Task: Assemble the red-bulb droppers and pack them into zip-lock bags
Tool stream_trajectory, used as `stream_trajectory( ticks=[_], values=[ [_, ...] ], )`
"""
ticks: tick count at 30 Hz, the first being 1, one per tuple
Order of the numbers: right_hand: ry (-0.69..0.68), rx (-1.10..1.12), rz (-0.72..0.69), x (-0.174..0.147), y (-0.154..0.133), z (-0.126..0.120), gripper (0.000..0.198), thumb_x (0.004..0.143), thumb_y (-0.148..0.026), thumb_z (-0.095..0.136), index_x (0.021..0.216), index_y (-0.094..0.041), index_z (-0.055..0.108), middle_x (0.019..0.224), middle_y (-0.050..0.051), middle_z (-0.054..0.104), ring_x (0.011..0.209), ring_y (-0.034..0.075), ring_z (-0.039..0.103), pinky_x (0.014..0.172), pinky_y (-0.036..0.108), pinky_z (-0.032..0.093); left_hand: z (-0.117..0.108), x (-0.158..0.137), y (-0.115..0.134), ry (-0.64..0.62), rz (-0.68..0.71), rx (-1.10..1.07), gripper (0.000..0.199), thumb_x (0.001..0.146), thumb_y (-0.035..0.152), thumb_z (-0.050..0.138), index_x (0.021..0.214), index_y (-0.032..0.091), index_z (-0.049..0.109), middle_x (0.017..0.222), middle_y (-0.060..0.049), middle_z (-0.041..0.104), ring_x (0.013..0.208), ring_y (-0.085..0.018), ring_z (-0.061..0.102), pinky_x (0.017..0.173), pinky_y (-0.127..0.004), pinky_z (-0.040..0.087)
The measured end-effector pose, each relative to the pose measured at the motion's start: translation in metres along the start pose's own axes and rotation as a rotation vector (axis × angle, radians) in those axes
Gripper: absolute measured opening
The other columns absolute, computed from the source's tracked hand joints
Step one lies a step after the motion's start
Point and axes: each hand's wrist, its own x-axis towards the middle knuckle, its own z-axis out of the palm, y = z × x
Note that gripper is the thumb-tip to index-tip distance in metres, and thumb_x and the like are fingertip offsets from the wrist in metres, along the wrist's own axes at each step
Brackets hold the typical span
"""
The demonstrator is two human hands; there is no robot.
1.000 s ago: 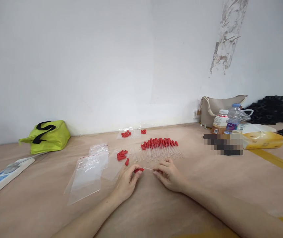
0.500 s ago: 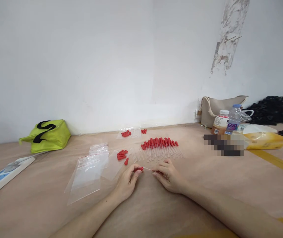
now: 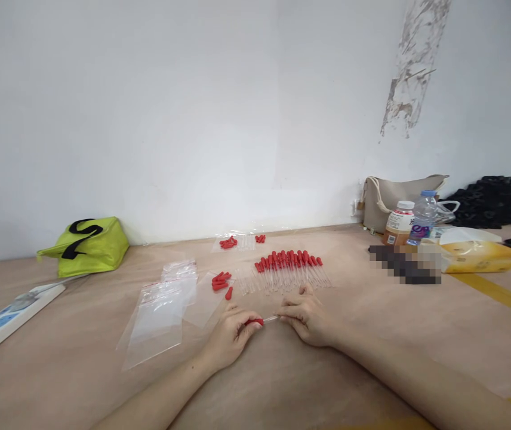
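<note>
My left hand (image 3: pixel 229 335) pinches a red rubber dropper bulb (image 3: pixel 255 322) between thumb and fingers, its open end facing right. A thin clear dropper tube (image 3: pixel 271 318) runs from that end to the fingertips of my right hand (image 3: pixel 308 319), which are closed on it. How deep the tube sits in the bulb I cannot tell. Just beyond my hands lies a row of droppers with red bulbs (image 3: pixel 289 260). To its left are loose clear tubes (image 3: pixel 247 282), a small pile of red bulbs (image 3: pixel 220 280) and one single red bulb (image 3: pixel 228 293).
Clear zip bags (image 3: pixel 157 319) lie at the left. Near the wall are more red bulbs (image 3: pixel 228 243) on clear plastic. A power strip (image 3: pixel 14 316) and a yellow-green bag (image 3: pixel 92 245) stand far left. Bottles (image 3: pixel 399 224) and a tissue pack (image 3: pixel 479 254) are at the right.
Both hands have shifted slightly; the left has come a little nearer to me and right with the bulb. The tube stretch showing between the hands looks a little shorter.
</note>
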Motion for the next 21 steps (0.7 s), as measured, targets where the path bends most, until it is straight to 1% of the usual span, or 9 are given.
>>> stream_trajectory(
  ticks=[4, 9, 14, 19, 21],
  values=[
    [0.032, -0.084, 0.009, 0.000, -0.007, 0.001, 0.022, 0.083, -0.019, 0.039, 0.078, -0.020, 0.061, 0.069, 0.002, 0.057, 0.062, 0.011, 0.046, 0.070, 0.031, 0.021, 0.001, 0.001, -0.001, -0.009, 0.052, 0.037, 0.022, 0.087, 0.027, 0.041, 0.082, 0.021, 0.061, 0.072, -0.001, 0.064, 0.069, -0.016, 0.053, 0.075, -0.033, 0.036],
    [0.057, -0.087, 0.043, 0.000, -0.016, 0.008, 0.024, 0.084, -0.020, 0.036, 0.068, -0.017, 0.054, 0.064, 0.001, 0.055, 0.057, 0.010, 0.041, 0.068, 0.030, 0.021, 0.002, 0.000, -0.005, 0.026, 0.111, 0.038, 0.023, 0.088, 0.028, 0.039, 0.082, 0.019, 0.060, 0.070, -0.003, 0.062, 0.068, -0.016, 0.052, 0.079, -0.035, 0.036],
    [0.017, -0.059, 0.064, 0.002, -0.017, 0.011, 0.025, 0.085, -0.021, 0.035, 0.065, -0.016, 0.051, 0.063, 0.000, 0.055, 0.056, 0.009, 0.040, 0.068, 0.029, 0.021, 0.005, 0.000, -0.006, -0.001, 0.163, 0.052, 0.021, 0.087, 0.027, 0.040, 0.081, 0.019, 0.058, 0.070, -0.002, 0.061, 0.066, -0.015, 0.053, 0.079, -0.034, 0.037],
    [-0.015, -0.056, 0.079, 0.007, -0.021, 0.006, 0.026, 0.085, -0.021, 0.036, 0.067, -0.017, 0.054, 0.064, 0.001, 0.058, 0.057, 0.010, 0.042, 0.068, 0.029, 0.022, 0.000, 0.004, -0.008, 0.003, 0.201, 0.096, 0.018, 0.087, 0.024, 0.041, 0.085, 0.020, 0.059, 0.075, -0.002, 0.063, 0.070, -0.015, 0.055, 0.083, -0.034, 0.035],
    [-0.025, -0.076, 0.067, 0.009, -0.024, 0.001, 0.026, 0.084, -0.023, 0.038, 0.067, -0.017, 0.057, 0.065, 0.002, 0.059, 0.062, 0.011, 0.045, 0.068, 0.029, 0.022, -0.003, 0.005, -0.011, 0.002, 0.217, 0.130, 0.017, 0.087, 0.022, 0.042, 0.087, 0.021, 0.059, 0.078, -0.002, 0.064, 0.073, -0.015, 0.055, 0.086, -0.036, 0.033]
  ],
)
